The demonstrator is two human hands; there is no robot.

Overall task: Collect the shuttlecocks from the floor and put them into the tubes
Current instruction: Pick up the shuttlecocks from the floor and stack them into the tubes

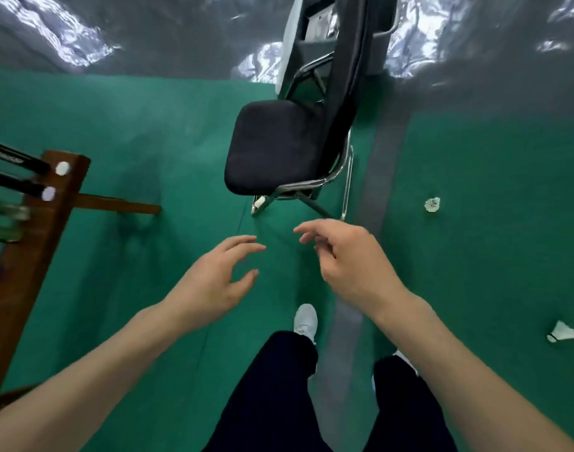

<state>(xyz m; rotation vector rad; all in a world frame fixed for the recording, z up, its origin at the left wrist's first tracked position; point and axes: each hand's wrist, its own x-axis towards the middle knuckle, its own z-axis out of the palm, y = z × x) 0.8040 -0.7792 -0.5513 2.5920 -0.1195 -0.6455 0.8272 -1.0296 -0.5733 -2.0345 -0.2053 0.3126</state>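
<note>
On green floor, right of chair (276, 148): two shuttlecocks, upright one (432, 204) farther off, tipped one (562, 332) nearer. Left hand (214, 282) and right hand (351, 256) loosely spread, holding nothing. Between pickups, probably; next: step right, crouch, pinch. Tubes (17, 164) on rack (34, 230) cropped, blurred.

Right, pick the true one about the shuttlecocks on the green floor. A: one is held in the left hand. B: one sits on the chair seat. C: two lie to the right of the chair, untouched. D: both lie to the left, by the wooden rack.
C: one shuttlecock and another shuttlecock lie on the floor right of the chair, while the left hand and right hand hold nothing.
</note>
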